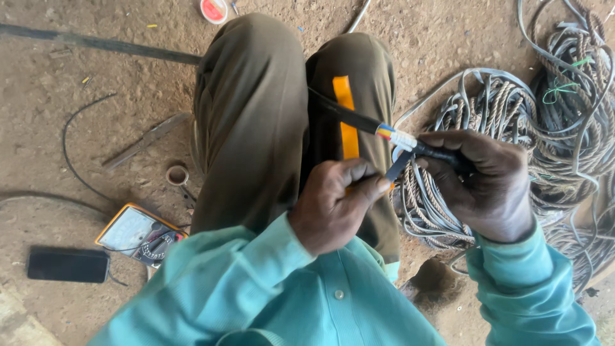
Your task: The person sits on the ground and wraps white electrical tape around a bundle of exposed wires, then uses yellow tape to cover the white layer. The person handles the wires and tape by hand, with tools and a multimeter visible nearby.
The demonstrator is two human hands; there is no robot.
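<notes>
The person wears a teal long-sleeved shirt (320, 301) with a pale button (339, 295) and, beyond the shirt, olive-brown trousers (256, 115).

A thick black sheathed cable (349, 116) slants across the knees — its stripped joint shows coloured and white inner wires, and a dark strip of insulating tape (398, 165) hangs off it, pulled taut.

A rough electrical repair workshop with a bare dirt floor (51, 96): tangled grey cable coils (512, 122) heaped right, a yellow-cased multimeter (138, 234) and small tape roll (177, 175) lying left.
</notes>
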